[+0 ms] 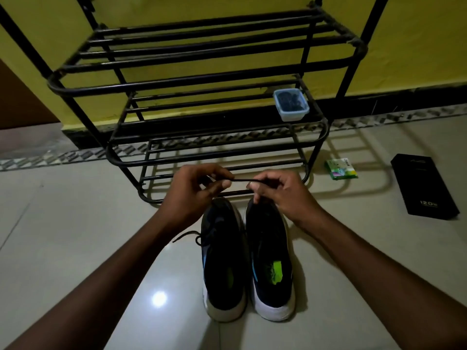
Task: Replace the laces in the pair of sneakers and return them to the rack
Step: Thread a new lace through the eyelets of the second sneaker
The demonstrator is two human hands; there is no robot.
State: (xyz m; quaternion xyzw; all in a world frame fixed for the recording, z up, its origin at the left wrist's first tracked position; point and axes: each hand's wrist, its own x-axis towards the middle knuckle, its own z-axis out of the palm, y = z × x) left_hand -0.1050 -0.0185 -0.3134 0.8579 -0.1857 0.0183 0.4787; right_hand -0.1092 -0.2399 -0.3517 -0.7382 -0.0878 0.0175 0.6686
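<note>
1. Black lace runs taut between the two hands, above the toes of the shoes and just in front of the lowest shelf of the rack.
2. Left hand pinches one side of that stretch between curled thumb and forefinger. Right hand pinches the other side the same way, its lower fingers reaching down to the toe of the shoe beneath it.
3. Both sneakers stand side by side on the tiled floor, toes toward the rack and heels toward the person, very close together.
4. Left sneaker has a lace end trailing out over its left side, so it seems at least partly threaded; whether that lace is old or new I cannot tell.
5. Right sneaker shows no lace that I can make out, though its top is dark.
6. Judged from this, the job is in its lacing stage: one shoe probably needs threading, and neither shoe is on the rack yet.
7. Elsewhere, a plastic tub with dark contents sits at the right end of the middle shelf, and a green packet and a black box lie on the floor to the right.
</note>
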